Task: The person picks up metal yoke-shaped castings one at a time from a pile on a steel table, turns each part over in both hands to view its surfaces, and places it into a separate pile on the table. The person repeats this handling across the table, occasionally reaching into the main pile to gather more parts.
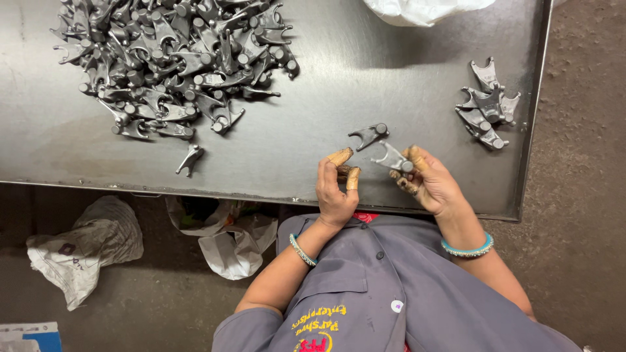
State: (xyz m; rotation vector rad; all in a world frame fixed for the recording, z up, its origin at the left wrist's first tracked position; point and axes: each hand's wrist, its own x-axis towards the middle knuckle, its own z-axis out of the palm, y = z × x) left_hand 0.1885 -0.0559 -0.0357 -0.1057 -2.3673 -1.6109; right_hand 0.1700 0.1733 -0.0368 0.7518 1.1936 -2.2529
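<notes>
- Your right hand (pixel 433 186) pinches one grey forked metal part (pixel 392 158) between thumb and fingers (pixel 409 184), lifted just above the table (pixel 326 98) near its front edge.
- Your left hand (pixel 336 192) holds nothing that shows; its fingers are curled loosely, thumb and forefinger tips raised beside the held part (they wear brownish tip covers).
- A second loose part (pixel 369 135) lies flat on the table just beyond both hands, untouched.
- By the right edge sits a small heap (pixel 486 104) of a few of the same parts, which I take to be the ones already dealt with.
- The big pile (pixel 173 62) at the far left corner is many times larger, with one stray part (pixel 190 158) lying nearer you, so by my judgement you are early on and most of the work is left.
</notes>
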